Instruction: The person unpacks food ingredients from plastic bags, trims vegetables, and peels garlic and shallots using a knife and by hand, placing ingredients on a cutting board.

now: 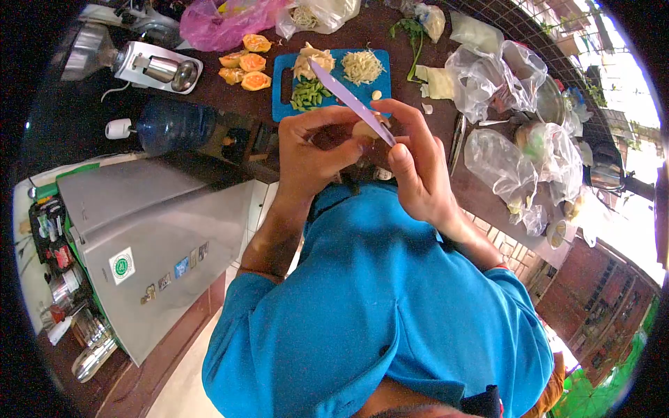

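My left hand (pixel 315 150) is closed around a small, roundish, pale brown piece of food (pixel 364 131), its kind unclear behind the fingers and blade. My right hand (pixel 421 164) grips a purple knife (pixel 348 99), whose blade points up and left across that piece. Just beyond both hands lies a blue cutting board (pixel 280 90). On it are chopped green pieces (pixel 309 94), a pile of pale shreds (pixel 363 67) and a heap of pale, flat pieces (pixel 311 61). A small pale clove (pixel 376 95) sits near the board's right edge.
Orange cut pieces (pixel 253 64) lie left of the board, near a white appliance (pixel 160 67) and a large blue water bottle (pixel 174 127). Clear plastic bags (pixel 488 80) crowd the counter's right side. A grey refrigerator (pixel 160 237) stands at my left. A pink bag (pixel 223 24) is at the back.
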`<state>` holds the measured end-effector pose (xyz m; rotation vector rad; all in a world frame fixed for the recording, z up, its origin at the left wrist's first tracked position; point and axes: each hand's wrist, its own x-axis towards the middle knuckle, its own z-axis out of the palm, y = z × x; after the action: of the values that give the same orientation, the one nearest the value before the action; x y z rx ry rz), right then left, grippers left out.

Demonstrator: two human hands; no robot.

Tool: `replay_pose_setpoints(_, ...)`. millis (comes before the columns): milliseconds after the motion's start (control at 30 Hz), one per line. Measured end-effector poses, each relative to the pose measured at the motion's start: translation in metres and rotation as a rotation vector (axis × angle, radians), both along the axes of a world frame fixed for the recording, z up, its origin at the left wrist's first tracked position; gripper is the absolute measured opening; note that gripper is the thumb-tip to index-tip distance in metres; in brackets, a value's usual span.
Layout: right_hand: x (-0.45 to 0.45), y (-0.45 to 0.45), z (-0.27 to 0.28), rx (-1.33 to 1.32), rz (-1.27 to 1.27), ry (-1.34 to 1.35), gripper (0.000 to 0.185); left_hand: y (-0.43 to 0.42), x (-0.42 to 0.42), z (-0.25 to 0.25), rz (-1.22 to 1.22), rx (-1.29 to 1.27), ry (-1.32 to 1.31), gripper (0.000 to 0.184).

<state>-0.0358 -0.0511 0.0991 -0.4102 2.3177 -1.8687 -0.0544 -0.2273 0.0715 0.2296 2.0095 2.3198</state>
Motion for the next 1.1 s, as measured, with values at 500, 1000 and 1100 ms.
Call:
replay_pose_setpoints(500, 0.000, 0.007, 0.001, -0.656, 0.045, -0.472, 0.034, 0.004, -0.011, -0.028, -0.212, 0.776, -0.271, 0.025)
replay_pose_setpoints(1000, 0.002, 0.007, -0.013, -0.714, -0.117, -0.592, 0.041, 0.030, -0.007, -0.027, 0.052, 0.291, 0.088, 0.027)
replay_pose_setpoints(1100, 0.001, 0.013, -0.012, -0.755, -0.114, -0.628, 0.034, 0.031, -0.008, -0.032, 0.099, 0.393, 0.063, 0.025)
